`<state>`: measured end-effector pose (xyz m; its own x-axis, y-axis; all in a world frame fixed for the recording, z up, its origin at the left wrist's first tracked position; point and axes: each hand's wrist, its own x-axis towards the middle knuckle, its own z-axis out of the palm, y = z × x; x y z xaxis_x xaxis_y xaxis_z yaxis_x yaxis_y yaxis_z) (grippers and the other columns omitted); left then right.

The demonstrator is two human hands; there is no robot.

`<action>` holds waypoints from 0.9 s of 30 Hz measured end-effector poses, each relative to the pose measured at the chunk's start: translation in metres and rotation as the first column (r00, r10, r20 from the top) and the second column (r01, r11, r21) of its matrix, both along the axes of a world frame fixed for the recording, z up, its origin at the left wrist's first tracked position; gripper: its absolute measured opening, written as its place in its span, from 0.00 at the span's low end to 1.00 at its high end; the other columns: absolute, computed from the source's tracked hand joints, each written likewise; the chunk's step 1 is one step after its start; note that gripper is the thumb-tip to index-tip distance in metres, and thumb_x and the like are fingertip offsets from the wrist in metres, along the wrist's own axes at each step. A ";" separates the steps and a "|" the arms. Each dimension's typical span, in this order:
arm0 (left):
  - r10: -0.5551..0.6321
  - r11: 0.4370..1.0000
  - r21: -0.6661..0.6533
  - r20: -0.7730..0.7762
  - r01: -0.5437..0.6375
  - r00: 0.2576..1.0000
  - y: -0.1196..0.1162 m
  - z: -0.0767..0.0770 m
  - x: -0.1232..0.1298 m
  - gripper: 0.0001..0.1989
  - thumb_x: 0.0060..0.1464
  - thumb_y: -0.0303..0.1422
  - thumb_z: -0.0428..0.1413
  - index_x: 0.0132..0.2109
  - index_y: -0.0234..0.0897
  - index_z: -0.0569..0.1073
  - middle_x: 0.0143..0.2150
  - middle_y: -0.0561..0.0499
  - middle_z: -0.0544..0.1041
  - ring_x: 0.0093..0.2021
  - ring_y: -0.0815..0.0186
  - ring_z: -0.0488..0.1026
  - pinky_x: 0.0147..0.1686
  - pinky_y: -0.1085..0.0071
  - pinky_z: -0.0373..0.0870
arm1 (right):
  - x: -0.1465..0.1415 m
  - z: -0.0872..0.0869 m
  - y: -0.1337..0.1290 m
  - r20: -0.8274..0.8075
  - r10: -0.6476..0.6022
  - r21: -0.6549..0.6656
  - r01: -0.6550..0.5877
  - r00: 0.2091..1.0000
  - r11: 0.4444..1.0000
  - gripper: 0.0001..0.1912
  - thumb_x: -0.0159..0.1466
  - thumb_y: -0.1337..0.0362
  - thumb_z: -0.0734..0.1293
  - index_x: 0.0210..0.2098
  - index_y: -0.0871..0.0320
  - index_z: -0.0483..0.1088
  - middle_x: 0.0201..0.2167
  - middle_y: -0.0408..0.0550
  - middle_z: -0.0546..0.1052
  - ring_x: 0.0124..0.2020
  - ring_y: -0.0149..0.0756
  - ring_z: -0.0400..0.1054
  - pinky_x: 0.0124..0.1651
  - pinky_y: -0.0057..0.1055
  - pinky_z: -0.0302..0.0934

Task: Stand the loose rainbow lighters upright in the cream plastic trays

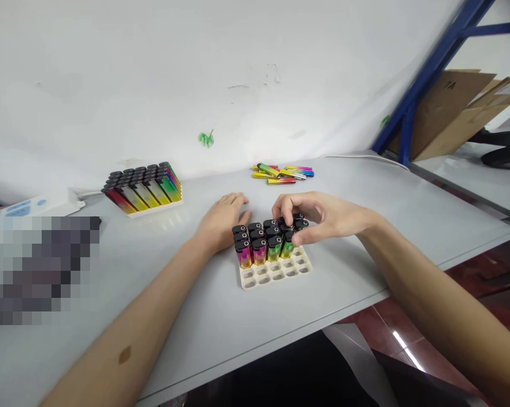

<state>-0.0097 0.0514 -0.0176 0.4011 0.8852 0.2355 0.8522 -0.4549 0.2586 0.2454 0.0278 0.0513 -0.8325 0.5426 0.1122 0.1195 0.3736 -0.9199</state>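
In front of me a cream tray [276, 277] with rows of holes holds several upright lighters with black tops, among them a pink-and-yellow lighter [259, 252] and a green-and-yellow lighter [274, 250]. My right hand [318, 217] reaches over the tray's right side. Its thumb and forefinger close around the black top of a lighter [287, 247] that stands in a hole. Flat on the table, just behind the tray's left corner, lies my left hand [225, 220], fingers stretched out. The holes nearest me show no lighters.
A second tray [155, 210] packed with upright lighters stands at the back left. Loose colourful lighters [280, 174] lie by the wall. Farther left are a white box [43, 204] and a blurred patch. Cardboard boxes [454, 113] stand behind a blue frame [433, 68] at right.
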 end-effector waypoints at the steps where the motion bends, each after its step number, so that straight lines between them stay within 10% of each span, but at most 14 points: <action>1: 0.001 1.000 -0.001 -0.001 -0.001 1.000 0.000 0.000 0.000 0.18 0.65 0.39 0.46 0.56 0.37 0.68 0.60 0.41 0.72 0.62 0.54 0.66 0.62 0.56 0.64 | 0.000 0.000 0.000 -0.020 0.003 -0.024 -0.003 1.000 1.000 0.14 0.60 0.58 0.75 0.36 0.57 0.67 0.42 0.48 0.72 0.42 0.35 0.65 0.44 0.34 0.61; 6: 0.001 1.000 -0.001 -0.007 -0.001 1.000 0.000 0.000 0.000 0.18 0.65 0.38 0.46 0.56 0.35 0.68 0.61 0.40 0.71 0.63 0.53 0.66 0.62 0.55 0.64 | -0.001 -0.011 0.016 -0.167 -0.326 -0.040 0.324 0.930 0.945 0.13 0.65 0.53 0.68 0.34 0.57 0.69 0.38 0.47 0.74 0.42 0.36 0.68 0.46 0.36 0.63; 10: 0.007 1.000 -0.014 -0.018 -0.008 1.000 -0.001 0.001 0.000 0.18 0.65 0.37 0.45 0.57 0.34 0.68 0.63 0.39 0.70 0.65 0.53 0.64 0.64 0.55 0.62 | 0.007 -0.030 0.043 -0.135 -0.775 0.217 0.782 0.617 0.585 0.16 0.66 0.50 0.65 0.35 0.56 0.69 0.40 0.51 0.77 0.44 0.42 0.70 0.51 0.42 0.63; 14: 0.002 1.000 -0.011 -0.022 -0.002 1.000 0.000 0.000 0.000 0.19 0.65 0.37 0.45 0.57 0.33 0.68 0.63 0.38 0.70 0.65 0.53 0.64 0.65 0.55 0.61 | 0.012 -0.051 0.070 -0.110 -0.894 0.551 0.775 0.434 0.309 0.21 0.66 0.50 0.64 0.47 0.60 0.71 0.50 0.61 0.75 0.53 0.52 0.67 0.57 0.47 0.60; 27: 0.017 1.000 -0.001 -0.032 -0.017 0.999 -0.002 -0.001 0.000 0.19 0.66 0.37 0.46 0.58 0.34 0.68 0.66 0.39 0.68 0.67 0.52 0.63 0.66 0.54 0.60 | -0.022 -0.064 0.137 0.058 -0.941 0.768 0.587 0.333 0.255 0.41 0.67 0.35 0.49 0.62 0.56 0.69 0.57 0.62 0.74 0.61 0.64 0.62 0.63 0.64 0.47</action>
